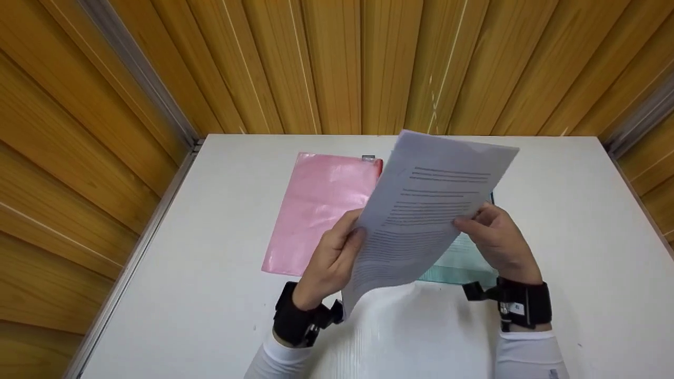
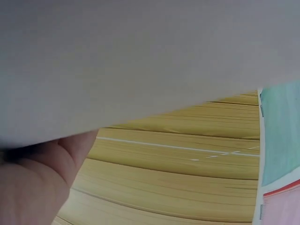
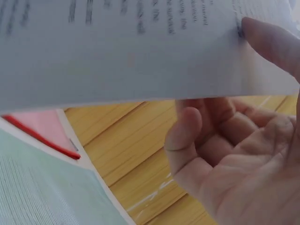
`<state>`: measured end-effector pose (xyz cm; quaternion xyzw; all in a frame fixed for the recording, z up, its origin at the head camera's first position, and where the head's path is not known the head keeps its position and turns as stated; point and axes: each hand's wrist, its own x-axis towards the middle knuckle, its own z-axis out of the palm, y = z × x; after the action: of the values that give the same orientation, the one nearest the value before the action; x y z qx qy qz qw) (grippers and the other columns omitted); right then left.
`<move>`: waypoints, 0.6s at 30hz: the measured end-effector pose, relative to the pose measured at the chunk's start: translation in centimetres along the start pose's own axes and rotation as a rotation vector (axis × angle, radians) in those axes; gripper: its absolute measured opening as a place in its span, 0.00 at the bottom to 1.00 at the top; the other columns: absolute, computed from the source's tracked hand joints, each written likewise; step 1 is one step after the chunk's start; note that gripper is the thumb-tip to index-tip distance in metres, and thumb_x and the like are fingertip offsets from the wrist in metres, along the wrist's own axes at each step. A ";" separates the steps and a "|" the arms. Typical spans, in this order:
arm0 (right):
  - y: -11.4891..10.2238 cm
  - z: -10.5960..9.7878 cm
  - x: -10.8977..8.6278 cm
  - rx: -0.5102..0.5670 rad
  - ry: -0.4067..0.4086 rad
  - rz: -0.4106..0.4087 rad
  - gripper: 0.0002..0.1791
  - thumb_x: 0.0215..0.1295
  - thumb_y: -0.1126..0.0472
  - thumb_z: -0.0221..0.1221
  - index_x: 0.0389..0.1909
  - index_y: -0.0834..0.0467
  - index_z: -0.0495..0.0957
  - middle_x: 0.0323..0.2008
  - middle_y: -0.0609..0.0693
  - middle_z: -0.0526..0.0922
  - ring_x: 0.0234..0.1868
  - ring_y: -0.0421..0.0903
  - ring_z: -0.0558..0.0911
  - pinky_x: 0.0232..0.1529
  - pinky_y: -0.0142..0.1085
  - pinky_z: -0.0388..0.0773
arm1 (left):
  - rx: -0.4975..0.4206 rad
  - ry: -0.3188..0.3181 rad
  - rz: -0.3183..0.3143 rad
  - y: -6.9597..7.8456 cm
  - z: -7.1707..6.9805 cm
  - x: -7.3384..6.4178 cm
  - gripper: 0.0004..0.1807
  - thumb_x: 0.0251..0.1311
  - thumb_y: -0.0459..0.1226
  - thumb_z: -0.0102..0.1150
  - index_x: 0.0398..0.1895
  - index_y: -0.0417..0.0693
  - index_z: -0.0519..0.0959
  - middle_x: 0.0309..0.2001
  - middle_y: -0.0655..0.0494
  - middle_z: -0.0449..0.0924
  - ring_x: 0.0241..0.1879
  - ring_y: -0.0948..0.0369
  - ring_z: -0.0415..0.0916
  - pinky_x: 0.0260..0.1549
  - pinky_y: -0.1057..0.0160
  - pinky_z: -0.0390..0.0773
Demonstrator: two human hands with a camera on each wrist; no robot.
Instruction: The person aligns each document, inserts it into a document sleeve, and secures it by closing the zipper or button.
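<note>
Printed paper sheets [image 1: 421, 210] are held up tilted over the table, their lower edge curling. My left hand [image 1: 334, 258] grips the left edge, thumb on the printed face. On the opposite edge, my right hand [image 1: 500, 239] pinches the paper between thumb and fingers; the right wrist view shows the thumb [image 3: 274, 47] on the print and curled fingers behind. Below and to the left lies a pink zip folder [image 1: 321, 205], partly covered by the left hand and paper. A green folder [image 1: 463, 263] lies beneath the paper, mostly hidden by it.
The white table [image 1: 210, 237] meets a wood-panelled wall [image 1: 337, 68] at the back. Another panelled wall [image 1: 68, 173] with a metal rail stands on the left. A glossy, ribbed white surface [image 1: 400, 337] lies at the near side between the forearms.
</note>
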<state>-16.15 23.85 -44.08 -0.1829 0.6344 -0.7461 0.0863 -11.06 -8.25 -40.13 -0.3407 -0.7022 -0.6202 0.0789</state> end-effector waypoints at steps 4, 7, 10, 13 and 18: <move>-0.2 0.1 -0.1 0.006 -0.070 -0.071 0.25 0.79 0.80 0.52 0.68 0.60 0.84 0.58 0.44 0.93 0.59 0.43 0.91 0.64 0.39 0.83 | -0.014 0.070 -0.075 -0.9 -0.2 0.3 0.19 0.84 0.25 0.40 0.71 0.26 0.68 0.64 0.27 0.81 0.54 0.48 0.87 0.54 0.54 0.88; -0.8 1.0 -0.2 -0.021 -0.024 -0.138 0.22 0.81 0.78 0.52 0.68 0.65 0.83 0.59 0.45 0.93 0.58 0.44 0.93 0.61 0.38 0.86 | -0.042 0.096 -0.148 -1.7 -0.4 0.4 0.20 0.85 0.26 0.40 0.73 0.26 0.66 0.63 0.27 0.81 0.50 0.46 0.88 0.48 0.58 0.88; -1.7 2.1 -0.5 -0.044 0.082 -0.198 0.19 0.82 0.77 0.53 0.66 0.68 0.83 0.57 0.46 0.94 0.55 0.44 0.94 0.58 0.36 0.88 | -0.055 0.088 -0.212 -2.3 -0.6 0.4 0.22 0.86 0.27 0.41 0.76 0.28 0.64 0.62 0.27 0.82 0.49 0.40 0.88 0.48 0.57 0.89; -2.5 3.2 -0.7 -0.040 0.155 -0.250 0.17 0.81 0.77 0.54 0.63 0.72 0.84 0.54 0.49 0.95 0.52 0.45 0.95 0.55 0.35 0.89 | -0.035 0.073 -0.257 -2.6 -0.8 0.3 0.22 0.86 0.29 0.43 0.77 0.27 0.65 0.61 0.27 0.84 0.52 0.36 0.89 0.51 0.52 0.90; -2.8 3.8 -0.7 -0.053 0.191 -0.259 0.16 0.81 0.77 0.55 0.63 0.73 0.83 0.53 0.49 0.95 0.51 0.44 0.95 0.53 0.34 0.89 | -0.001 0.133 -0.293 -3.1 -0.8 0.1 0.20 0.86 0.29 0.46 0.71 0.24 0.73 0.56 0.25 0.87 0.49 0.35 0.91 0.49 0.48 0.92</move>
<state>-13.76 21.16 -40.93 -0.1934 0.6305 -0.7478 -0.0763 -13.20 -8.96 -42.46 -0.1930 -0.7371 -0.6467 0.0339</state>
